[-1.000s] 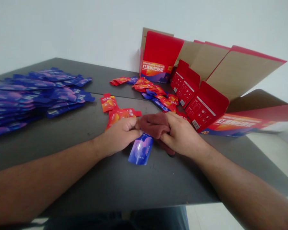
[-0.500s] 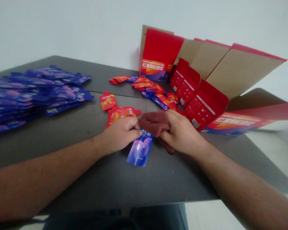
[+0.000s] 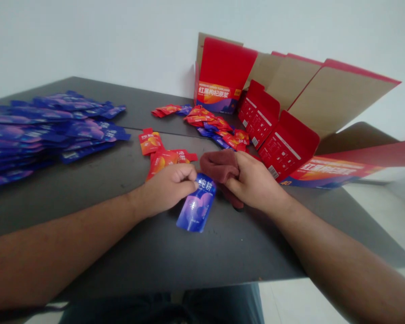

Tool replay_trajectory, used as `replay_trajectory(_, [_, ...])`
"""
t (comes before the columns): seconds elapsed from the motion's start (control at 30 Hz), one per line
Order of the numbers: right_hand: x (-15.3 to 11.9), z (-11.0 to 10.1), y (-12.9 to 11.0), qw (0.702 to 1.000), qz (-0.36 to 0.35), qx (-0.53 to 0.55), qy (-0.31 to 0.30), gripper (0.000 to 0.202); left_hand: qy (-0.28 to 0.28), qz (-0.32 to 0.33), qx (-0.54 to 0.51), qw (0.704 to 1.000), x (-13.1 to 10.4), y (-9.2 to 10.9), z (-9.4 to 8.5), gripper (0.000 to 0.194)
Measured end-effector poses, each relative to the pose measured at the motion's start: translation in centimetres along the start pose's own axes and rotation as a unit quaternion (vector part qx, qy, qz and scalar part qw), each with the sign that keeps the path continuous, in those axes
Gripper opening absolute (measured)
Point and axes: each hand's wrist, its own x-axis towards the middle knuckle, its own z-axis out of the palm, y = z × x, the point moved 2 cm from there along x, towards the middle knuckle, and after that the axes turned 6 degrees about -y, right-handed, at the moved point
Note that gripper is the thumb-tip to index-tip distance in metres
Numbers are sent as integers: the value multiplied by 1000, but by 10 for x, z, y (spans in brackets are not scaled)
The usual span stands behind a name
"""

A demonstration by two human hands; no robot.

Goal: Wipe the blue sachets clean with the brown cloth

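Between thumb and fingers, my left hand [image 3: 170,185] pinches the top edge of a blue-purple sachet [image 3: 195,209], its printed face turned up toward me. Bunched in my right hand [image 3: 254,182] is a brown cloth [image 3: 219,166], just above and right of the sachet's top. One end of the cloth hangs below my fingers. Right behind my left hand lie a few red-orange sachets [image 3: 165,159], partly covered by that hand.
A large heap of blue sachets [image 3: 54,128] covers the table's left side. Mixed red and blue sachets [image 3: 219,128] lie before open red cartons [image 3: 216,90] at the back right. Their raised flaps [image 3: 340,99] lean over the table [image 3: 121,252].
The cloth has come off the sachet's top and shifted slightly right with my right hand, so more of the printed lettering shows. My left hand still grips the sachet.
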Motion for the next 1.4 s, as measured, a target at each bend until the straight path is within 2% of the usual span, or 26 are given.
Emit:
replay_trajectory(0.17, [0,-1,-4,999,-31,5,-28,12,-54,0,-33,998,0,-2,3,7])
replay_trajectory(0.3, [-1,-3,-5,1000,-2,17,-11,15,11,-7,-47,999,1,-6,2,18])
replay_trajectory(0.47, [-3,2,-7,997,-52,-5,-54,12,4,-54,-157,986,4,-13,7,21])
replay_trajectory(0.63, [-3,4,-6,999,-26,-32,-18,13,-11,-105,-228,968,4,-12,10,26])
replay_trajectory(0.8, [-9,9,-22,986,-135,-7,-95,17,29,-58,-212,975,3,-6,7,25])
replay_trajectory(0.87, [-9,8,-22,989,-117,-28,-89,15,24,-68,-220,973,4,-6,8,27])
replay_trajectory(0.93, [-8,6,-19,995,-66,-56,-51,10,9,-101,-241,965,3,-7,9,33])
replay_trajectory(1.0, [-8,6,-19,996,-50,-64,-34,8,9,-110,-247,963,3,-7,9,36])
replay_trajectory(1.17, [-14,13,-30,976,-178,-17,-124,16,38,-58,-193,979,2,-6,6,26])
replay_trajectory(1.23, [-14,12,-29,979,-164,-24,-119,16,41,-62,-203,976,2,-6,6,27])
replay_trajectory(1.33, [-11,9,-22,992,-93,-49,-66,13,36,-83,-255,963,2,-7,9,32])
replay_trajectory(1.4, [-11,9,-21,993,-93,-44,-64,13,44,-84,-268,959,2,-7,9,32])
